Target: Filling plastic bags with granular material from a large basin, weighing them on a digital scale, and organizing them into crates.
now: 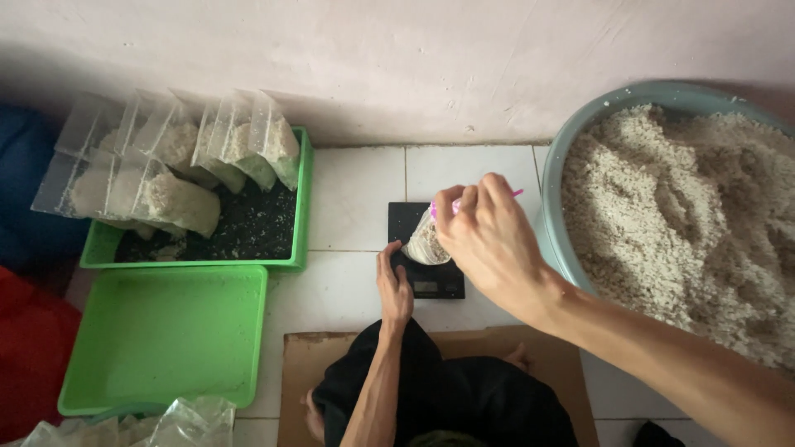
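The fingers (468, 201) of the right hand (489, 240) are curled shut around a thin pink tool (515, 194), whose tip pokes out at about 2 o'clock from the knuckles. The hand hangs right over the mouth of a small clear bag (424, 244) holding pale crumbly grain. The left hand (394, 285) sits at the bag's 7 o'clock, its fingers (386, 258) bent and pressed against the bag's lower side, steadying it rather than fully wrapping it.

The bag stands on a small black scale (406, 219) with a grey display at its near edge. The scale rests on the white tiled floor (356, 199), near the middle of the head view and close to the pink wall (397, 66).

At 3 o'clock from the scale, just beside it, is a large grey-green basin (553, 165) heaped with the same pale grain. At 9 o'clock lies a green tray (301, 199) with dark crumbs on its bottom and a row of filled clear bags (178, 203) leaning along its far side. At 8 o'clock sits a second green tray (166, 331), and at its near edge a heap of crumpled clear plastic (182, 422). The person sits on a sheet of brown cardboard (306, 356) at 6 o'clock from the scale.
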